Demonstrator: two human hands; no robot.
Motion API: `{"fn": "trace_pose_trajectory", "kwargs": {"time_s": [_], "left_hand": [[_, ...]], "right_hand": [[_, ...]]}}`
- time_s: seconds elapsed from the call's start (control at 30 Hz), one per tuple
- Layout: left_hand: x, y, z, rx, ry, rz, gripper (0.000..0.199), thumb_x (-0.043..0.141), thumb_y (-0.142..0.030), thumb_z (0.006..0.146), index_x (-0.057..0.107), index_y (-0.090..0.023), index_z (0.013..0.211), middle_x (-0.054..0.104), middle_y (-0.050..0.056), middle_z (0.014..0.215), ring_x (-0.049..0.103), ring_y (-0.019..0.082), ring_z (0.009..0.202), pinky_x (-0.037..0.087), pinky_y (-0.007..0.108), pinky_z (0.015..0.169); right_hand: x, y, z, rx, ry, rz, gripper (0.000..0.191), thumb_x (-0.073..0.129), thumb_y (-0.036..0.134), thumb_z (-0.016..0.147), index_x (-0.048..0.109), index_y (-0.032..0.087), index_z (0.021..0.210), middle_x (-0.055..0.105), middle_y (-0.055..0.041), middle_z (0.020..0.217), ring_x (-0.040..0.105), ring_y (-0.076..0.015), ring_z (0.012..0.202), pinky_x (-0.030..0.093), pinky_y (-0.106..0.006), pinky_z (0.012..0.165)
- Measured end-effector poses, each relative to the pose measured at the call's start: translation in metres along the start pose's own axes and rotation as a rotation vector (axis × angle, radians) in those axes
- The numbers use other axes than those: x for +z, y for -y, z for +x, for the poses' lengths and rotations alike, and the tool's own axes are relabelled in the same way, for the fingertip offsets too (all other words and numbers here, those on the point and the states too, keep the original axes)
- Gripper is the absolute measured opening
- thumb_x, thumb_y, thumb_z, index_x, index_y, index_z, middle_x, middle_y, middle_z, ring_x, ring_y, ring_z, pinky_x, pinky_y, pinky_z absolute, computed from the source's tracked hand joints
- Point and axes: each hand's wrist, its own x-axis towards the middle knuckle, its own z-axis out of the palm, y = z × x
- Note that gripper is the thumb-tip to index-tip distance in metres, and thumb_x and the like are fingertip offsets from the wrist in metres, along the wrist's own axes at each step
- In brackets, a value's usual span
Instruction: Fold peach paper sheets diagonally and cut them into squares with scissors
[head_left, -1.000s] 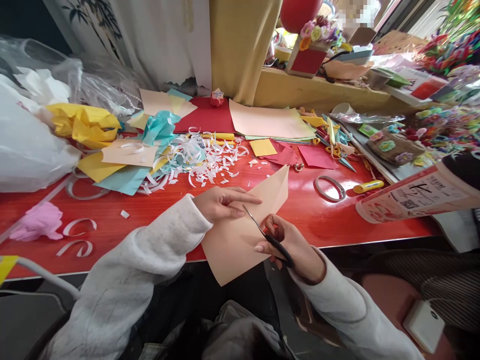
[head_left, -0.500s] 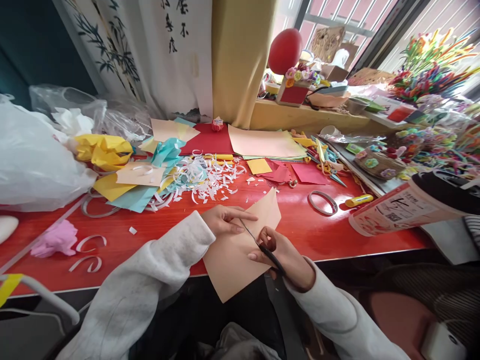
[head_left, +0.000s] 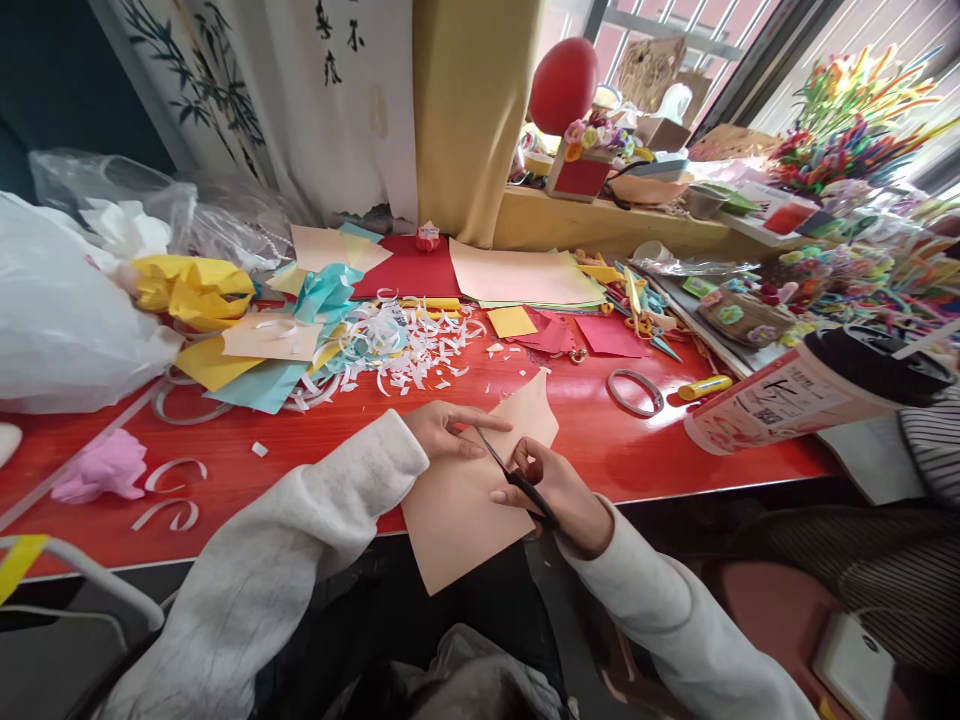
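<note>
A sheet of peach paper [head_left: 461,520] slants across the front edge of the table, its near corner hanging over my lap. My left hand [head_left: 447,430] holds the sheet at its left side, index finger stretched out over it and thumb below, close to the blade tips. Black-handled scissors [head_left: 517,478] are gripped in my right hand [head_left: 559,490], blades pointing up and left across the paper. The blades look nearly together on the sheet. Part of the paper is hidden under both hands.
White paper shreds [head_left: 405,345] lie on the red table [head_left: 300,470] ahead. Coloured sheets [head_left: 525,275] are stacked at the back. To the right are a grey ring [head_left: 635,392], a yellow tube [head_left: 705,388] and a lidded paper cup [head_left: 795,395]. A white plastic bag [head_left: 67,310] stands left.
The view has shifted slightly, so everything sits a little higher and further left. Both hands keep their places on the paper and scissors, and the blades have hardly moved.
</note>
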Motion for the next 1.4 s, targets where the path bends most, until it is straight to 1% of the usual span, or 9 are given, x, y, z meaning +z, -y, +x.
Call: {"fn": "trace_pose_trajectory", "kwargs": {"time_s": [0.3, 0.47, 0.6, 0.9, 1.0, 1.1, 1.2, 1.3, 1.4], "left_hand": [[0.000, -0.001, 0.000, -0.018, 0.004, -0.027, 0.045, 0.072, -0.026, 0.062, 0.065, -0.023, 0.107, 0.061, 0.002, 0.114, 0.054, 0.020, 0.107, 0.042, 0.028, 0.090], [-0.001, 0.002, 0.002, -0.034, 0.030, 0.003, 0.046, 0.071, -0.028, 0.063, 0.063, -0.025, 0.109, 0.061, 0.002, 0.114, 0.054, 0.021, 0.108, 0.042, 0.030, 0.090], [-0.001, 0.003, 0.002, 0.001, 0.043, 0.022, 0.050, 0.072, -0.027, 0.063, 0.061, -0.023, 0.112, 0.057, 0.003, 0.121, 0.050, 0.022, 0.115, 0.039, 0.030, 0.094], [-0.017, 0.000, -0.003, -0.125, -0.233, 0.107, 0.066, 0.071, -0.047, 0.059, 0.059, -0.017, 0.116, 0.060, 0.007, 0.117, 0.052, 0.028, 0.111, 0.040, 0.037, 0.095], [-0.018, 0.001, -0.004, -0.088, -0.300, 0.263, 0.057, 0.062, -0.054, 0.067, 0.061, -0.019, 0.113, 0.060, 0.006, 0.119, 0.051, 0.026, 0.113, 0.038, 0.034, 0.096], [-0.019, 0.003, -0.009, -0.121, -0.424, 0.463, 0.053, 0.056, -0.052, 0.073, 0.059, -0.022, 0.116, 0.061, 0.005, 0.117, 0.054, 0.025, 0.108, 0.040, 0.035, 0.094], [-0.019, 0.004, -0.018, -0.167, -0.510, 0.567, 0.050, 0.060, -0.043, 0.072, 0.057, -0.022, 0.118, 0.062, 0.005, 0.113, 0.057, 0.025, 0.103, 0.041, 0.035, 0.091], [-0.012, 0.005, -0.030, -0.209, -0.566, 0.648, 0.036, 0.055, -0.039, 0.076, 0.062, -0.024, 0.108, 0.066, 0.004, 0.101, 0.059, 0.022, 0.097, 0.042, 0.032, 0.089], [-0.002, 0.005, -0.045, -0.239, -0.572, 0.713, 0.045, 0.054, -0.041, 0.077, 0.055, -0.022, 0.117, 0.065, 0.006, 0.100, 0.061, 0.022, 0.087, 0.045, 0.035, 0.083]], "right_hand": [[0.002, 0.003, 0.001, 0.021, -0.051, -0.069, 0.052, 0.078, 0.036, 0.053, 0.029, 0.022, 0.065, 0.039, 0.0129, 0.047, 0.036, -0.0034, 0.032, 0.028, -0.017, 0.028], [-0.001, 0.000, 0.004, 0.038, 0.061, 0.002, 0.049, 0.075, 0.038, 0.060, 0.030, 0.022, 0.070, 0.043, 0.0134, 0.042, 0.038, -0.0049, 0.028, 0.027, -0.016, 0.027], [-0.001, 0.001, 0.004, 0.041, 0.059, -0.016, 0.049, 0.074, 0.039, 0.061, 0.028, 0.022, 0.069, 0.047, 0.0121, 0.039, 0.039, -0.0053, 0.027, 0.028, -0.014, 0.025], [-0.023, 0.008, -0.019, 0.121, 0.122, -0.119, 0.051, 0.073, 0.046, 0.060, 0.036, 0.021, 0.084, 0.054, 0.0084, 0.049, 0.044, -0.0066, 0.032, 0.030, -0.016, 0.032], [-0.029, 0.007, -0.035, 0.041, 0.107, -0.087, 0.056, 0.068, 0.056, 0.061, 0.037, 0.021, 0.092, 0.057, 0.0041, 0.057, 0.048, -0.0089, 0.040, 0.034, -0.020, 0.039], [-0.032, 0.004, -0.053, -0.094, 0.113, -0.072, 0.061, 0.063, 0.063, 0.062, 0.042, 0.019, 0.099, 0.061, -0.0050, 0.079, 0.054, -0.0131, 0.061, 0.042, -0.025, 0.052], [-0.033, -0.001, -0.068, -0.159, -0.019, -0.069, 0.055, 0.069, 0.055, 0.062, 0.049, 0.020, 0.099, 0.059, -0.0068, 0.091, 0.054, -0.0155, 0.075, 0.043, -0.026, 0.059], [-0.037, -0.011, -0.078, -0.111, -0.268, -0.026, 0.036, 0.067, 0.045, 0.070, 0.053, 0.019, 0.092, 0.054, 0.0006, 0.063, 0.048, -0.0111, 0.054, 0.039, -0.025, 0.050], [-0.041, -0.020, -0.083, -0.129, -0.385, 0.010, 0.029, 0.062, 0.043, 0.075, 0.055, 0.019, 0.091, 0.049, 0.0027, 0.054, 0.044, -0.0102, 0.047, 0.037, -0.025, 0.048]]}}
